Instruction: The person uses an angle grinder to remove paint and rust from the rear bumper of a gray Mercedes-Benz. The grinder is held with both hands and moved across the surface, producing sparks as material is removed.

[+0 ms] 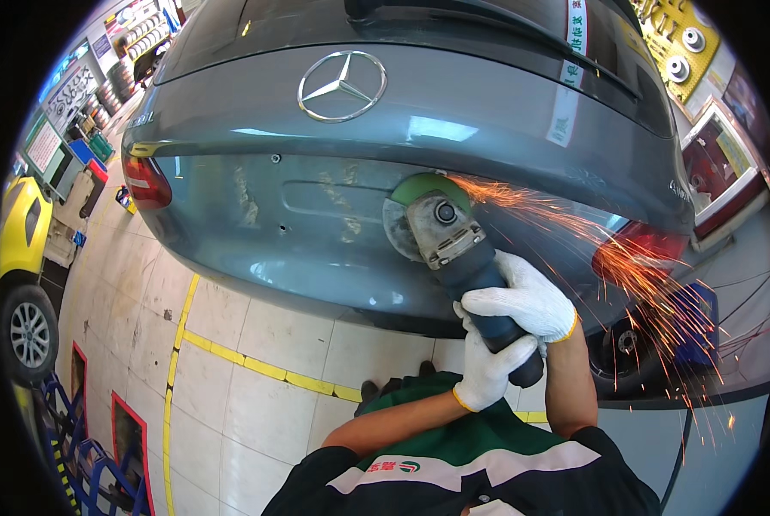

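Note:
An angle grinder (454,236) with a green disc (419,187) is held up against the grey car's tailgate (230,198). The disc's upper edge meets the recessed panel just under the tailgate's overhang, and orange sparks (531,206) stream from there to the right. My right hand (527,297), in a white knit glove, wraps round the front of the grinder's dark body. Farther back, my left hand (488,374), gloved the same way, grips the rear end of the body. Bare, scuffed patches and small holes show on the panel left of the disc.
Sparks fall past the right tail light (638,249) toward a dark wheel (625,348) and a blue box (697,322). Yellow lines (273,371) mark the tiled floor. At left stand a yellow car (25,228) and blue metal frames (101,469). A framed window (720,163) is at right.

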{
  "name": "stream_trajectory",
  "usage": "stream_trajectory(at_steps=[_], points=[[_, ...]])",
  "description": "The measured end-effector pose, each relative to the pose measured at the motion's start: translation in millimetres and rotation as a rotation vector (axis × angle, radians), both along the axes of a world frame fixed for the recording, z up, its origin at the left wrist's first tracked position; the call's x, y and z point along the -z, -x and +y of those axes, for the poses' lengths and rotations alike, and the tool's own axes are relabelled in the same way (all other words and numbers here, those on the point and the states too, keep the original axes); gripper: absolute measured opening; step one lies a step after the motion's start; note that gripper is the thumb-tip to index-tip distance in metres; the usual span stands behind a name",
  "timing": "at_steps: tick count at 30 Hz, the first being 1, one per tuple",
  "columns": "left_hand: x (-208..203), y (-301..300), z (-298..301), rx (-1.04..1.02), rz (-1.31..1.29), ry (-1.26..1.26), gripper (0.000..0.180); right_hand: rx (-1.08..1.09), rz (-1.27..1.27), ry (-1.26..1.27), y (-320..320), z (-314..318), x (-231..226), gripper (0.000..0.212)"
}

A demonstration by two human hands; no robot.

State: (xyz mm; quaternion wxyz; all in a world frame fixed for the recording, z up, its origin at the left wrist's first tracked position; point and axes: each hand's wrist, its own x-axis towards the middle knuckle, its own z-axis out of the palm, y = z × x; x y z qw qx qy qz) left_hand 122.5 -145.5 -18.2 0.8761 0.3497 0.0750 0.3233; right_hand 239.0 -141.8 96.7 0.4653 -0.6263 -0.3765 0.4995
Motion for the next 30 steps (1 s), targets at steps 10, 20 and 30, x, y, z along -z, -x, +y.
stream_trajectory(at_steps=[10, 20, 30], points=[[6.7, -1.7, -2.8, -0.052, 0.018, -0.038, 0.046, 0.028, 0.018, 0.004, 5.5, -0.5, -4.3, 0.047], [6.3, -0.8, -1.0, 0.008, 0.018, 0.004, 0.051, 0.023, 0.031, 0.013, 6.4, 1.2, -7.2, 0.049], [-5.5, 0.7, -1.4, 0.004, 0.042, 0.015, 0.057, -0.001, 0.111, -0.023, 5.6, 0.8, -6.9, 0.049]])
